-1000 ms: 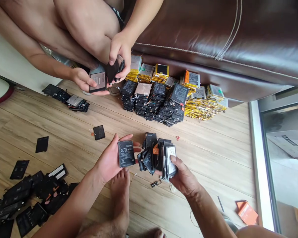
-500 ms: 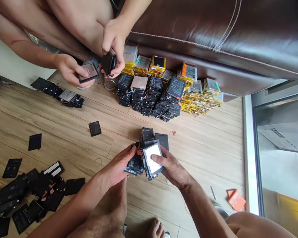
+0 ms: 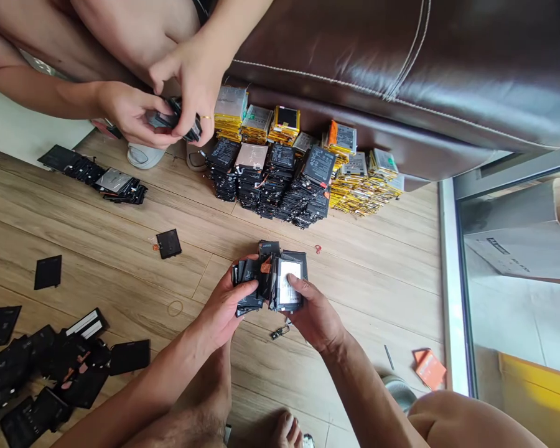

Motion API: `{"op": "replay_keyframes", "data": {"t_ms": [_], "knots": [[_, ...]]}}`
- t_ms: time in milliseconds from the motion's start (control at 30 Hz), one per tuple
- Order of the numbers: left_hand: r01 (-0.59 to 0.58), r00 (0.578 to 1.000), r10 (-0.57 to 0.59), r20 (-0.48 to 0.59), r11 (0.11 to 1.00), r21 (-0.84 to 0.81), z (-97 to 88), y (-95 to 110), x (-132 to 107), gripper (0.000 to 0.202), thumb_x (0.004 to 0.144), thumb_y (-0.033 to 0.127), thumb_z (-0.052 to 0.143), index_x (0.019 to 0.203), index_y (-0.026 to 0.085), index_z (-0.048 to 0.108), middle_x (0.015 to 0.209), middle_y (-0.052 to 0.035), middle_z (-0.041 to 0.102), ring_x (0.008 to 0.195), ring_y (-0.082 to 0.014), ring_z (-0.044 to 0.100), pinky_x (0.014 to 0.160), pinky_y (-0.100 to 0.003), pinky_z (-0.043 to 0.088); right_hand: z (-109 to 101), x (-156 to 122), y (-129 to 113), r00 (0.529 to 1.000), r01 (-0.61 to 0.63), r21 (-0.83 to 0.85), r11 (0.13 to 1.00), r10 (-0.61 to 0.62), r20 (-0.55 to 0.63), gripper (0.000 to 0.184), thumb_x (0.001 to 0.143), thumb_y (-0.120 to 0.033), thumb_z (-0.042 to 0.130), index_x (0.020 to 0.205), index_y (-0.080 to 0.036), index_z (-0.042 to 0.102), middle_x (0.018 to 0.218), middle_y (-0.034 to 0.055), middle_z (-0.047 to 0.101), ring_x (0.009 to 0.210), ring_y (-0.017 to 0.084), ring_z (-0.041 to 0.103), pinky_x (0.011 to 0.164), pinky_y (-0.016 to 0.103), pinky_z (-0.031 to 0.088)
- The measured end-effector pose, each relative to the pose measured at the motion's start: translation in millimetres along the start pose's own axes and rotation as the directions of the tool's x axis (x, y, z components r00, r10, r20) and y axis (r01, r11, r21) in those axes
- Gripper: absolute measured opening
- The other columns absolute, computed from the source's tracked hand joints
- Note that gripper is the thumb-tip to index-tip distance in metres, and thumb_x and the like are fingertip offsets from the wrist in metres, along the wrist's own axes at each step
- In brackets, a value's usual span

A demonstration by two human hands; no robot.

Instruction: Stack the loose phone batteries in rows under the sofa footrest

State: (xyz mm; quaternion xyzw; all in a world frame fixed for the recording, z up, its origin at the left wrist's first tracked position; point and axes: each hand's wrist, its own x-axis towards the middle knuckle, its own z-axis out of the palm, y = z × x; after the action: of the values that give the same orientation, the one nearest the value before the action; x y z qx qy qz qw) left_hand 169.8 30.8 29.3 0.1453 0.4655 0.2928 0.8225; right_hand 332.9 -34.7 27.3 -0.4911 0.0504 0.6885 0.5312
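My left hand [image 3: 221, 306] and my right hand [image 3: 313, 313] both grip a bundle of black phone batteries [image 3: 268, 277] just above the wooden floor [image 3: 378, 274]. The left fingers wrap the bundle's left side. The right thumb presses on the topmost battery [image 3: 289, 287], which has a pale label. Across from me another person's two hands [image 3: 177, 99] hold a small stack of batteries near their knees.
Rows of stacked black and yellow batteries [image 3: 298, 168] stand against a brown leather sofa [image 3: 401, 74]. Loose black batteries [image 3: 51, 367] lie at the lower left, several more [image 3: 98, 177] at the upper left. An orange piece [image 3: 429, 368] lies near the window track at right. My bare foot [image 3: 289, 429] is below.
My left hand, which held a single battery on its palm, has brought it to the bundle; both hands now clasp the bundle together. The other person's hands have come together.
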Motion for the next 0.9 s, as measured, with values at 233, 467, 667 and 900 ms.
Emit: {"op": "replay_keyframes", "data": {"t_ms": [233,467,667,900], "knots": [[-0.122,0.992,0.121,-0.033,0.992,-0.041,0.1,-17,2,0.062,0.081,0.037,0.086,0.139,0.030,0.063,0.136,-0.0048,0.071,0.124,-0.0262,0.068,0.094,-0.031,0.058,10,-2,9,1.000,0.007,0.091,0.996,-0.005,-0.021,0.047,0.072,-0.048,0.092,0.106,-0.018,0.077,0.098,0.0036,0.079,0.082,0.017,0.068,0.075,0.030,0.057],[-0.073,0.991,0.093,0.098,0.979,-0.189,-1.5,-16,1,0.064,0.092,0.065,0.067,0.149,0.039,0.055,0.149,-0.0034,0.064,0.139,-0.0297,0.057,0.111,-0.043,0.051,13,-10,20,0.950,0.286,-0.198,0.938,-0.249,0.190,0.048,0.092,-0.050,0.075,0.131,-0.023,0.070,0.121,0.0055,0.074,0.101,0.021,0.064,0.087,0.030,0.050],[-0.074,0.961,0.120,0.249,0.979,-0.188,2.9,-15,-5,0.050,0.092,0.055,0.072,0.138,0.036,0.062,0.147,-0.0032,0.065,0.139,-0.0303,0.056,0.115,-0.045,0.047,4,-19,18,0.942,0.278,-0.166,0.946,-0.234,0.242,0.051,0.092,-0.051,0.076,0.134,-0.024,0.068,0.123,0.0063,0.073,0.104,0.023,0.064,0.091,0.034,0.050],[-0.128,0.938,0.157,0.310,0.986,-0.111,6.7,-15,-11,0.055,0.090,0.049,0.078,0.140,0.035,0.060,0.145,-0.0058,0.064,0.138,-0.0304,0.057,0.115,-0.043,0.046,5,-30,20,0.923,0.322,-0.049,0.945,-0.302,0.237,0.054,0.089,-0.050,0.079,0.137,-0.028,0.067,0.135,0.0051,0.071,0.119,0.026,0.065,0.105,0.038,0.050]]}}
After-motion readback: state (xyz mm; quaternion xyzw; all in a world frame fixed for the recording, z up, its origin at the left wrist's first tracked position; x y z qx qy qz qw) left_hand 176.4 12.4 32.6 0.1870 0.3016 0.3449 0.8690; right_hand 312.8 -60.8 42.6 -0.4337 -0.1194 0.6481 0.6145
